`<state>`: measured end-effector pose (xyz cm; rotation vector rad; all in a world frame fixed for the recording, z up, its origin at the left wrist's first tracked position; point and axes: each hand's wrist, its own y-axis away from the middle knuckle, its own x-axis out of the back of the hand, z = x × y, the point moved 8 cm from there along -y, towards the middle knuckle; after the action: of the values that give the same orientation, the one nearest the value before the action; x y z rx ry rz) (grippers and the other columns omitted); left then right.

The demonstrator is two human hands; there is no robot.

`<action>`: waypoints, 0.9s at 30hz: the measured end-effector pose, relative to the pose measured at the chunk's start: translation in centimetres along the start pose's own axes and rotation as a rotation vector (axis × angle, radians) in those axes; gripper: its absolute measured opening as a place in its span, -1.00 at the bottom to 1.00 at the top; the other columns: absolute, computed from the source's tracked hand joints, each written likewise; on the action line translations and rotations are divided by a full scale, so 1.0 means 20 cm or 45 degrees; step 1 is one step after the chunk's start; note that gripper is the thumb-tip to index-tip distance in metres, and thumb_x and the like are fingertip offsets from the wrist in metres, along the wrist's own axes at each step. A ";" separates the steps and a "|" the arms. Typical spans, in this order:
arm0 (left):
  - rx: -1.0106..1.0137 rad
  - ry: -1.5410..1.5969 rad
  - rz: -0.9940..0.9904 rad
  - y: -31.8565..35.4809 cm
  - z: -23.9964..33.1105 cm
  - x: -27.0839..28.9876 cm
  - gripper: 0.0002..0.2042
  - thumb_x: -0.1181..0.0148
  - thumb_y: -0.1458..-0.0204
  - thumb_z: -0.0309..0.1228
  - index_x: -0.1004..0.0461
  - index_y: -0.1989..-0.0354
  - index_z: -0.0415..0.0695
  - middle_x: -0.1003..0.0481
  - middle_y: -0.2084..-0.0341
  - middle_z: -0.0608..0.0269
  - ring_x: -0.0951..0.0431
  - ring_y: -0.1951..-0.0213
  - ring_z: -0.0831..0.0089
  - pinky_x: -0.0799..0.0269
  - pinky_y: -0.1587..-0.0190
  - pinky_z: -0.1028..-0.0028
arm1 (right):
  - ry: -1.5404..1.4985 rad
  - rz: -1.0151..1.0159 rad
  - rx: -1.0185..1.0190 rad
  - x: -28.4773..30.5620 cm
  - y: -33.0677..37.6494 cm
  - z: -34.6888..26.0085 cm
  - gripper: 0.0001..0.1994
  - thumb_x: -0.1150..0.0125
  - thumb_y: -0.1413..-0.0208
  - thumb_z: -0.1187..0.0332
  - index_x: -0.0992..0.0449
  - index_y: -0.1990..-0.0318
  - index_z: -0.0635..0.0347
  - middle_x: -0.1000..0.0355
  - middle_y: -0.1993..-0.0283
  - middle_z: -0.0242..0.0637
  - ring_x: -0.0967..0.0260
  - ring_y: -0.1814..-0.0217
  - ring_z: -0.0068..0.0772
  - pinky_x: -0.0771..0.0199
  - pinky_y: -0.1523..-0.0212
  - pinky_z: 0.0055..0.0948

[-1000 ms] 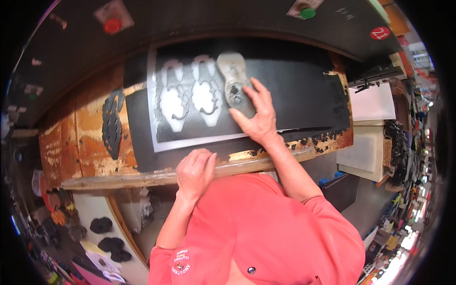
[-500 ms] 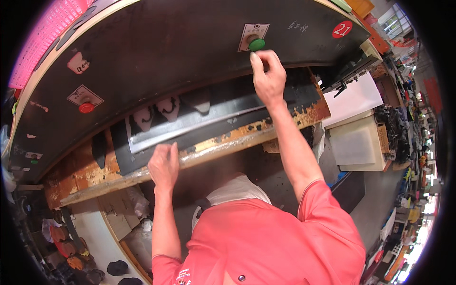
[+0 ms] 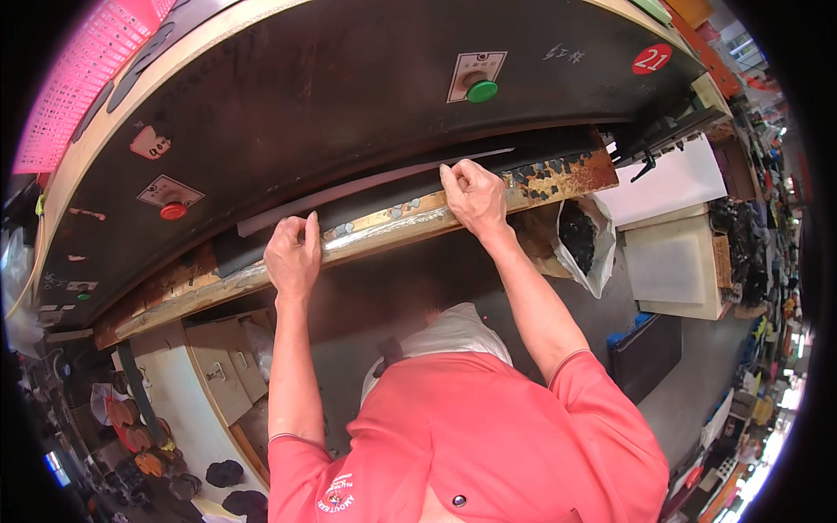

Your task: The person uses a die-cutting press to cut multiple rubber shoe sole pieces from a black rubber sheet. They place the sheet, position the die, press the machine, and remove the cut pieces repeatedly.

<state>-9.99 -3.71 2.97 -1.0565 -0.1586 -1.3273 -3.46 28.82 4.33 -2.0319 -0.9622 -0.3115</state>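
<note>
My left hand (image 3: pixel 293 257) is at the front edge of a wooden work bed, fingers curled and thumb close to them. Farther right, my right hand (image 3: pixel 477 199) reaches the same edge with thumb and forefinger drawn together. Both sets of fingertips are by a black sheet (image 3: pixel 366 202) lying on the bed; whether they grip it is unclear. A long pale strip (image 3: pixel 349 186) shows on the sheet behind my fingers. Over it stands the machine's black front panel (image 3: pixel 323 96), with a green button (image 3: pixel 481 91) and a red button (image 3: pixel 173 211).
Worn wood (image 3: pixel 571 177) with black patches forms the bed's right end. Below it hangs a white bag (image 3: pixel 600 283) with dark contents. A pink basket (image 3: pixel 74 96) sits at the upper left. A pale cabinet (image 3: pixel 663 270) stands at the right, a wooden drawer unit (image 3: pixel 218 366) at the left.
My right hand has left the green button and come down to the bed's front edge. The gap between panel and bed looks narrower, and the pale pieces seen there before are hidden.
</note>
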 end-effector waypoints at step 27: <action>0.138 0.157 -0.283 -0.09 0.09 -0.05 -0.83 -0.36 -0.17 -0.46 -0.58 0.46 -0.24 -0.56 0.51 0.01 -0.60 0.45 -0.01 -0.49 0.37 0.19 | -0.290 -0.165 -0.118 -0.15 -0.23 -0.10 -0.82 -0.41 -0.25 0.38 -0.60 0.18 0.35 -0.53 0.25 -0.33 -0.47 0.26 -0.57 -0.50 0.19 -0.55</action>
<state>-11.05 -1.52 4.27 -0.8818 -0.2584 -1.5619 -8.57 27.35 6.59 -2.1259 -1.2438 -0.1989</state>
